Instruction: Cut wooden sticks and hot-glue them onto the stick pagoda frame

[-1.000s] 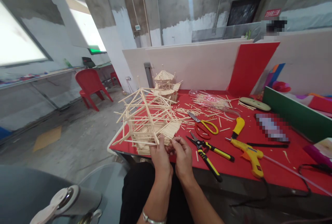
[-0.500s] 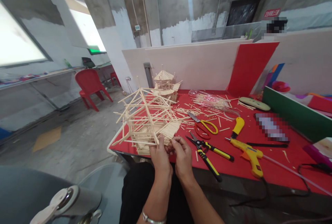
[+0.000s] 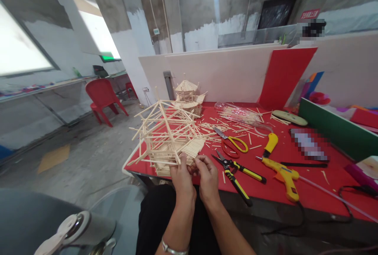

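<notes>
A pagoda-like model of pale wooden sticks [image 3: 165,121] stands at the near left of the red table, its upper part an open frame. A slatted stick panel [image 3: 193,147] slopes down its front right side. My left hand [image 3: 180,176] is closed on the model's front lower edge, thumb up beside a corner post. Close by on the right, my right hand [image 3: 208,176] has thumb and fingers pinched together at the panel's lower corner. Whatever lies between those fingertips is hidden. The fingers of both hands nearly meet.
Right of my hands lie yellow-and-black pruning shears [image 3: 236,174], scissors [image 3: 233,143] and a yellow glue gun [image 3: 283,174] with a cord. Loose sticks [image 3: 218,127] and a plastic bag of sticks [image 3: 239,114] lie behind. A smaller finished stick pavilion [image 3: 188,95] stands farther back.
</notes>
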A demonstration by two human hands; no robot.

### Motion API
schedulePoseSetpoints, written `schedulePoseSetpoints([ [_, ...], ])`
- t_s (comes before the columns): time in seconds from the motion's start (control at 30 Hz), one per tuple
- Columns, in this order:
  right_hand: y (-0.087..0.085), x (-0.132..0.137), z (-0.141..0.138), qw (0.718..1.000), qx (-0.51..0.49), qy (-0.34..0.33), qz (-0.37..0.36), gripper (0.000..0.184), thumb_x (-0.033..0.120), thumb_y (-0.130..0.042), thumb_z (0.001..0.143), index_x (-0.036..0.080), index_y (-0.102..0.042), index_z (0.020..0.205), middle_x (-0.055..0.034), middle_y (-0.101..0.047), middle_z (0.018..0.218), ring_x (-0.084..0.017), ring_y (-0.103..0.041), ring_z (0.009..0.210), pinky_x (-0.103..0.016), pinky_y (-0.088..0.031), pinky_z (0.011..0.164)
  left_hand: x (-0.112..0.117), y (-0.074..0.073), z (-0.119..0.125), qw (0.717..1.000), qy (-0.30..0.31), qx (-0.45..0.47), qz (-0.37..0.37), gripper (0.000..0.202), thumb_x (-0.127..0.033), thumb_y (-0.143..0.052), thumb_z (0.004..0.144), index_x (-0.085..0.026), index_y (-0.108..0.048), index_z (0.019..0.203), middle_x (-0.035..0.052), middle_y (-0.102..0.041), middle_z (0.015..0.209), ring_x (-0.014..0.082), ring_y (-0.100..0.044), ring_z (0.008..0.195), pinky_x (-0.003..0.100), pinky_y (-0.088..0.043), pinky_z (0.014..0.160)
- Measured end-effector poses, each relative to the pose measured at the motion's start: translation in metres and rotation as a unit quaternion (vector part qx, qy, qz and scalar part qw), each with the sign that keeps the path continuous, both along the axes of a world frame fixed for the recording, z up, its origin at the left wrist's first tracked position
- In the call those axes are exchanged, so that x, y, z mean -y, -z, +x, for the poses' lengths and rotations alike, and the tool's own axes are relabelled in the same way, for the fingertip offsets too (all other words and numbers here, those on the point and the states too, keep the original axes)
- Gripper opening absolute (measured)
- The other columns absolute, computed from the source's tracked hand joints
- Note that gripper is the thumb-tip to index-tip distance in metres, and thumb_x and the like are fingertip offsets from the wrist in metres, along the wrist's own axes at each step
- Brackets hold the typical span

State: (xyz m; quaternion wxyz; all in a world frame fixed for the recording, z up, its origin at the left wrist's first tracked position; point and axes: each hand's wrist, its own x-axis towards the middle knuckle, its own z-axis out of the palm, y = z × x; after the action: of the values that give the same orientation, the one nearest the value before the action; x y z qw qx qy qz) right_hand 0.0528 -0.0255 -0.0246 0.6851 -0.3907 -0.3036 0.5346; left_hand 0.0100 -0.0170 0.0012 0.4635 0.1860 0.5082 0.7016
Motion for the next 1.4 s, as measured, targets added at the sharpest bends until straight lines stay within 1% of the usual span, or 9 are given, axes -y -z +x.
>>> schedulePoseSetpoints([
  [0.27, 0.001, 0.003, 0.003, 1.000, -0.006, 0.003, -0.016, 0.024, 0.042, -0.060, 0.078, 0.017, -0.062, 0.078, 0.0016, -0.060, 0.064, -0.011, -0.054, 0.056, -0.021, -0.040, 0.049, 0.002, -0.003, 0.001, 1.000, 0.005, 0.007, -0.005, 0.033, -0.041, -0.070, 0.067, -0.019, -0.049, 0.082, -0.0096, -0.044, 0.048, 0.0070, -0.041, 0.034, 0.015, -0.027, 0.032],
  [0.47, 0.005, 0.010, 0.020, 0.998, 0.058, 0.027, -0.029, 0.028, 0.043, -0.061, 0.078, 0.017, -0.067, 0.085, 0.0014, -0.058, 0.065, -0.012, -0.051, 0.058, -0.021, -0.039, 0.049, 0.004, 0.003, -0.003, 0.999, 0.014, -0.015, 0.025, 0.035, -0.038, -0.074, 0.067, -0.017, -0.054, 0.087, -0.0067, -0.049, 0.058, 0.0064, -0.045, 0.041, 0.014, -0.027, 0.033],
  [0.67, 0.009, 0.022, 0.035, 0.993, 0.105, 0.033, -0.032, 0.030, 0.045, -0.061, 0.080, 0.018, -0.067, 0.088, 0.0010, -0.059, 0.066, -0.012, -0.053, 0.062, -0.022, -0.041, 0.055, 0.026, 0.010, -0.010, 0.998, 0.016, -0.022, 0.060, 0.041, -0.028, -0.075, 0.067, -0.019, -0.056, 0.103, 0.0001, -0.060, 0.085, 0.0100, -0.058, 0.062, 0.016, -0.040, 0.041],
  [0.8, 0.014, 0.027, 0.038, 0.990, 0.135, 0.028, -0.042, 0.033, 0.048, -0.061, 0.080, 0.017, -0.067, 0.090, 0.0014, -0.057, 0.065, -0.012, -0.050, 0.059, -0.022, -0.039, 0.053, 0.046, 0.017, -0.017, 0.997, -0.036, -0.036, 0.050, 0.049, -0.022, -0.076, 0.065, -0.022, -0.056, 0.111, 0.0003, -0.059, 0.095, 0.0090, -0.058, 0.065, 0.016, -0.041, 0.042],
  [0.9, 0.014, 0.031, 0.044, 0.984, 0.173, 0.025, -0.035, 0.035, 0.049, -0.059, 0.081, 0.017, -0.067, 0.092, 0.0011, -0.057, 0.065, -0.012, -0.050, 0.060, -0.023, -0.040, 0.054, 0.058, 0.028, -0.020, 0.997, -0.052, -0.027, 0.042, 0.035, -0.026, -0.075, 0.067, -0.020, -0.059, 0.098, -0.0021, -0.057, 0.079, 0.0089, -0.056, 0.060, 0.015, -0.038, 0.040],
  [0.97, 0.010, 0.033, 0.050, 0.977, 0.212, 0.021, -0.029, 0.036, 0.049, -0.058, 0.082, 0.016, -0.068, 0.093, 0.0002, -0.058, 0.066, -0.013, -0.052, 0.061, -0.023, -0.041, 0.055, 0.063, 0.034, -0.019, 0.999, 0.024, -0.021, 0.021, 0.025, -0.033, -0.072, 0.072, -0.016, -0.061, 0.088, -0.0024, -0.055, 0.066, 0.0083, -0.051, 0.053, 0.015, -0.035, 0.037],
  [1.1, 0.002, 0.037, 0.069, 0.951, 0.310, -0.010, -0.014, 0.034, 0.047, -0.056, 0.083, 0.017, -0.068, 0.094, -0.0035, -0.066, 0.076, -0.017, -0.058, 0.069, -0.026, -0.045, 0.062, 0.060, 0.040, -0.006, 0.988, 0.154, -0.017, 0.016, 0.033, -0.038, -0.072, 0.071, -0.012, -0.066, 0.090, 0.0034, -0.063, 0.068, 0.0099, -0.054, 0.052, 0.017, -0.038, 0.039],
  [1.3, -0.003, 0.029, 0.103, 0.895, 0.445, -0.028, -0.016, 0.029, 0.041, -0.052, 0.085, 0.020, -0.068, 0.094, -0.0045, -0.071, 0.087, -0.018, -0.063, 0.073, -0.027, -0.047, 0.062, 0.040, 0.036, 0.012, 0.980, 0.196, -0.032, 0.019, 0.041, -0.035, -0.073, 0.070, -0.012, -0.064, 0.103, 0.0113, -0.070, 0.088, 0.0132, -0.061, 0.057, 0.020, -0.043, 0.041],
  [1.4, -0.005, 0.020, 0.122, 0.826, 0.560, -0.037, -0.053, 0.029, 0.039, -0.047, 0.087, 0.022, -0.068, 0.098, -0.0042, -0.072, 0.093, -0.019, -0.066, 0.082, -0.027, -0.047, 0.067, 0.030, 0.036, 0.019, 0.979, 0.201, -0.045, -0.001, 0.040, -0.033, -0.072, 0.070, -0.011, -0.065, 0.103, 0.0120, -0.068, 0.096, 0.0108, -0.059, 0.058, 0.017, -0.039, 0.039],
])
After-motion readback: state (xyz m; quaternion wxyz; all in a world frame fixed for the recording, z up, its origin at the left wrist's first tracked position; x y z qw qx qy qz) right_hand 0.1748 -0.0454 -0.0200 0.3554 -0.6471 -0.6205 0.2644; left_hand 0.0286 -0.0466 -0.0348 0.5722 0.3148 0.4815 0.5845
